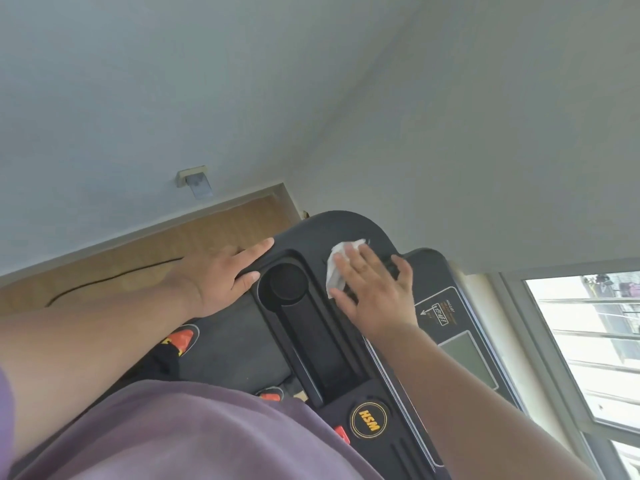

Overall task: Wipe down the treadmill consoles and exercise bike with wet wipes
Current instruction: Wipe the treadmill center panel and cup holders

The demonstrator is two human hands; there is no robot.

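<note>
The black treadmill console (pixel 346 386) runs from the middle of the view down to the lower right, with a round cup holder (pixel 285 284), a grey display (pixel 471 358) and a yellow HSM badge (pixel 369 418). My right hand (pixel 375 289) lies flat with spread fingers, pressing a white wet wipe (pixel 337 268) onto the console's far end. Only part of the wipe shows past the fingers. My left hand (pixel 225 275) rests on the console's left edge next to the cup holder, fingers straight and thumb underneath.
The dark treadmill belt (pixel 239 344) lies under the console, with my orange and black shoes (pixel 183 336) on it. A wooden floor (pixel 145 258) with a black cable (pixel 114 277) meets a pale wall. A wall socket (pixel 195 180) sits low. A window (pixel 588 341) is at right.
</note>
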